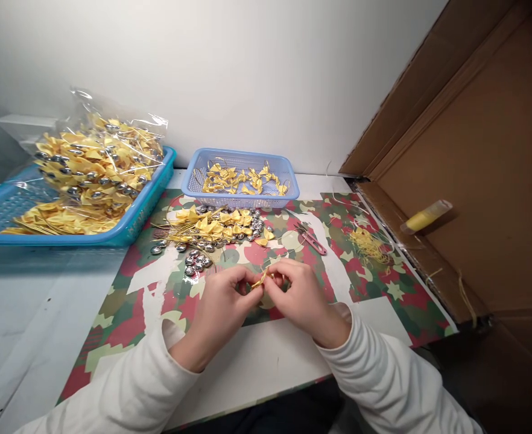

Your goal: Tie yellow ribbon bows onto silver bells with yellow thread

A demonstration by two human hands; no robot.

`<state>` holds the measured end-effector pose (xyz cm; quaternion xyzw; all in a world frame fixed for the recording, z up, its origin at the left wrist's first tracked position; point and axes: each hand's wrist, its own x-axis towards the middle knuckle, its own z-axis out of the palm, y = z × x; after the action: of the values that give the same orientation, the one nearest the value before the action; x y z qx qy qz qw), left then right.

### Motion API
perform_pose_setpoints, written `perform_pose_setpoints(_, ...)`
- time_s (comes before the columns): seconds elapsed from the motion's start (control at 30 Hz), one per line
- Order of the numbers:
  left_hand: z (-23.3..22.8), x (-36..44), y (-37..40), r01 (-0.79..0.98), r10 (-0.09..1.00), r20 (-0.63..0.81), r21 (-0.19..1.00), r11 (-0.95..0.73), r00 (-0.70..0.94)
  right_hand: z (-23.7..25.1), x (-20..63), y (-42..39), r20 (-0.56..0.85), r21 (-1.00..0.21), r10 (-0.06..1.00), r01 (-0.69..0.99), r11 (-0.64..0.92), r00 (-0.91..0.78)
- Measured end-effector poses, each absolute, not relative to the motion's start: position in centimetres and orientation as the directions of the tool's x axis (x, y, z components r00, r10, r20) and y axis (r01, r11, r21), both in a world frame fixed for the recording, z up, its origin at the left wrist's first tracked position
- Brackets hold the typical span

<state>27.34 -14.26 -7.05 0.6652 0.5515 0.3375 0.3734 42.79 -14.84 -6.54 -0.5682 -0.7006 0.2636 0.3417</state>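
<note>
My left hand (223,304) and my right hand (300,295) meet over the patterned mat (374,289), both pinching one small yellow ribbon bow (261,278) between their fingertips. Just beyond them lies a heap of yellow bows (216,226) mixed with shiny silver beads (196,260). Small pink snips (312,240) lie on the mat to the right of the heap. A tangle of yellow thread scraps (370,244) sits further right.
A small blue basket (241,199) with several bows stands at the back by the wall. A larger blue tray (134,220) at the left holds bows and a clear bag of bows (96,160). A cardboard box (474,181) with a yellow tube (424,217) stands at the right.
</note>
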Motion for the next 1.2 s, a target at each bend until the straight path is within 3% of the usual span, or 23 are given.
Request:
perform_pose_setpoints(0.17,-6.7,27.3,-14.2,0.442,0.986,-0.011,0.895,-0.065,0.166,-6.2,42.9,-14.5,0.154,-0.909,0.972,0.360,0.211,-0.180)
perform_pose_setpoints(0.3,-6.4,27.0,-14.0,0.499,0.989,0.046,0.860,-0.110,0.139,-5.7,43.6,-14.6,0.175,-0.974,0.939,0.087,0.210,-0.297)
perform_pose_setpoints(0.53,-7.0,26.8,-13.5,0.542,0.939,0.212,0.773,-0.331,0.271,-3.1,46.0,-14.1,0.432,-0.893,0.899,-0.170,0.416,-0.071)
perform_pose_setpoints(0.67,-7.4,26.9,-13.5,0.511,0.914,0.171,0.784,-0.352,0.368,-0.2,48.0,-14.1,0.515,-0.834,0.852,-0.176,0.523,0.088)
perform_pose_setpoints(0.9,-7.4,26.7,-13.3,0.597,0.908,0.192,0.700,-0.393,0.373,6.0,51.4,-15.0,0.584,-0.792,0.781,-0.056,0.608,0.220)
perform_pose_setpoints(1.2,-6.8,27.0,-13.1,0.424,0.945,0.108,0.874,-0.239,0.309,11.9,53.4,-14.2,0.677,-0.720,0.703,0.001,0.694,0.219)
